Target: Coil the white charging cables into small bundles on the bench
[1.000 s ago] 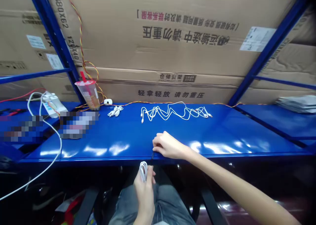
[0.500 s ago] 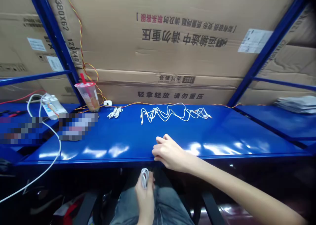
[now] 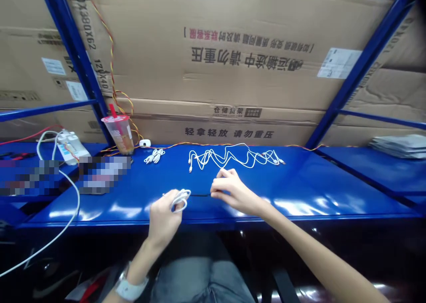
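My left hand [image 3: 164,216] is closed around a coiled white cable [image 3: 180,201], its loops sticking out past the fingers above the front of the blue shelf. My right hand [image 3: 234,192] has its fingers pinched on the end of a thin black strip [image 3: 199,195]. The strip stretches level between the two hands; whether its left end touches the coil I cannot tell. Behind them, a loosely spread white cable [image 3: 229,156] with several plugs lies on the shelf. Further left sits a small bundled white cable [image 3: 154,155].
A drink cup [image 3: 119,132] with a red straw stands at the back left, beside a white earbud case [image 3: 145,143]. A blurred-out flat item [image 3: 105,174] and a white power strip [image 3: 71,147] are left. Cardboard [image 3: 213,85] backs the blue shelf [image 3: 299,183].
My left hand has come up from my lap to the shelf with the coiled cable. My right hand stays near its place; the black strip now shows between the hands.
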{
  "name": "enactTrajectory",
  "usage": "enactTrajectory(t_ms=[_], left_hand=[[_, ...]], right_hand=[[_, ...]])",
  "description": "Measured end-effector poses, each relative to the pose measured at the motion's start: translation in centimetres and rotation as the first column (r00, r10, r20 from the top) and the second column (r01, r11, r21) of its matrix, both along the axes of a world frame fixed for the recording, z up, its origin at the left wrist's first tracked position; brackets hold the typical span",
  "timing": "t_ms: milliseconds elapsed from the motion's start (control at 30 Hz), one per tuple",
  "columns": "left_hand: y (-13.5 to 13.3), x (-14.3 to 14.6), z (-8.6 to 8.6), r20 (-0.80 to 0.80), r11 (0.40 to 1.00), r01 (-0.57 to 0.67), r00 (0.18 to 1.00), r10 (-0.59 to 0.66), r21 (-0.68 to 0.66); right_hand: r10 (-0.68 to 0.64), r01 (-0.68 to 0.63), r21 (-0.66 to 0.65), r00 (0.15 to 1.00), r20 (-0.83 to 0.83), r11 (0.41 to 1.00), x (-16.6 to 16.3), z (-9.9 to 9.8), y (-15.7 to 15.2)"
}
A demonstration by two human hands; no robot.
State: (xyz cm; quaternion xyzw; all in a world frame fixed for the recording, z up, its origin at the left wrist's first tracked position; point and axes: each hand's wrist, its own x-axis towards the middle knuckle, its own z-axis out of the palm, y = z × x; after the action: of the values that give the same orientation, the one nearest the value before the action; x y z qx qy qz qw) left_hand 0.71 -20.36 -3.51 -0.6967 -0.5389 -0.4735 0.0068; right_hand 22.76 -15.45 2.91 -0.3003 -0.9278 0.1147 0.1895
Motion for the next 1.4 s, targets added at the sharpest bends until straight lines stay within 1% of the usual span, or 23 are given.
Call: enactTrajectory(t_ms=[33,100,167,233,333,433,567,633,733,833,900,967,1033,1067,1100,1133,1167,1200,1233,1267,1300,1367,1400], left_hand=[[1.1,-0.3,0.6,-0.015,0.997,0.053,0.998,-0.054,-0.051],[2.9,-0.6,1.3,-0.035,0.977,0.138,0.989,-0.145,-0.161],[4.4,-0.7,1.4,-0.025,0.932,0.226,0.97,-0.242,-0.284],[5.6,-0.8,1.2,0.003,0.883,0.274,0.956,-0.295,-0.38],[7.5,-0.9,0.8,-0.069,0.87,0.255,0.948,-0.311,-0.422],[9.4,-0.9,0.7,-0.155,0.87,0.253,0.926,-0.345,-0.424],[11.2,-0.9,0.6,-0.169,0.858,0.244,0.921,-0.351,-0.452],[11.7,-1.0,0.5,-0.148,0.845,0.241,0.926,-0.348,-0.478],[11.9,-1.3,0.5,-0.107,0.82,0.267,0.924,-0.367,-0.506],[11.8,-1.8,0.7,-0.072,0.795,0.295,0.918,-0.389,-0.53],[11.6,-2.2,1.2,-0.021,0.774,0.323,0.917,-0.398,-0.545],[11.3,-2.4,1.7,0.094,0.745,0.375,0.915,-0.391,-0.552],[11.2,-2.4,2.5,0.296,0.701,0.453,0.891,-0.344,-0.551],[11.3,-2.3,2.9,0.421,0.668,0.507,0.854,-0.305,-0.544],[11.4,-2.1,3.4,0.553,0.628,0.572,0.792,-0.258,-0.527],[11.7,-1.8,3.8,0.678,0.58,0.649,0.704,-0.211,-0.493],[12.1,-1.5,4.2,0.785,0.527,0.729,0.595,-0.172,-0.437],[12.7,-1.1,4.6,0.862,0.471,0.799,0.487,-0.141,-0.374],[13.3,-0.6,5.0,0.914,0.431,0.846,0.392,-0.103,-0.314],[14.0,-0.1,5.3,0.945,0.416,0.87,0.32,-0.065,-0.266],[14.7,0.4,5.5,0.962,0.416,0.88,0.271,-0.041,-0.23],[16.0,1.4,5.7,0.979,0.424,0.887,0.203,-0.003,-0.183],[16.5,1.8,5.7,0.986,0.424,0.892,0.164,0.023,-0.159]], right_hand=[[-0.003,0.003,0.015,1.0,0.0,1.0,0.1,-0.2,0.2],[-0.003,0.003,0.023,1.0,0.012,1.0,0.4,-0.8,0.7],[-0.013,0.012,0.037,1.0,0.027,0.999,0.7,-1.7,1.5],[-0.051,0.048,0.091,0.998,0.034,0.995,0.8,-2.7,2.3],[-0.121,0.113,0.183,0.992,0.035,0.977,0.8,-4.1,3.4],[-0.18,0.166,0.24,0.983,0.04,0.957,0.7,-5.1,4.2],[-0.26,0.246,0.272,0.965,0.016,0.93,0.8,-5.7,4.9],[-0.292,0.284,0.246,0.956,-0.007,0.927,0.9,-5.9,5.1],[-0.32,0.322,0.158,0.947,-0.036,0.934,1.1,-6.0,5.3],[-0.323,0.327,0.052,0.943,-0.074,0.943,1.7,-6.0,5.3],[-0.316,0.317,-0.006,0.944,-0.096,0.949,2.3,-6.0,5.4],[-0.312,0.305,-0.069,0.943,-0.119,0.95,2.9,-5.9,5.5],[-0.314,0.293,-0.142,0.936,-0.159,0.945,3.3,-5.5,5.7],[-0.319,0.288,-0.174,0.929,-0.186,0.942,3.2,-5.2,6.0],[-0.32,0.28,-0.197,0.923,-0.213,0.939,3.0,-4.7,6.2],[-0.316,0.27,-0.208,0.917,-0.241,0.94,2.5,-4.2,6.6],[-0.309,0.257,-0.207,0.911,-0.274,0.944,1.9,-3.6,7.0],[-0.295,0.243,-0.197,0.905,-0.306,0.95,1.0,-3.0,7.5],[-0.28,0.229,-0.18,0.896,-0.346,0.957,0.1,-2.4,8.0],[-0.271,0.223,-0.163,0.877,-0.397,0.961,-0.9,-1.9,8.6],[-0.277,0.237,-0.144,0.847,-0.453,0.961,-1.8,-1.6,9.2],[-0.314,0.29,-0.135,0.767,-0.559,0.947,-3.4,-1.4,10.5],[-0.347,0.313,-0.165,0.726,-0.594,0.935,-4.0,-1.5,11.1]])
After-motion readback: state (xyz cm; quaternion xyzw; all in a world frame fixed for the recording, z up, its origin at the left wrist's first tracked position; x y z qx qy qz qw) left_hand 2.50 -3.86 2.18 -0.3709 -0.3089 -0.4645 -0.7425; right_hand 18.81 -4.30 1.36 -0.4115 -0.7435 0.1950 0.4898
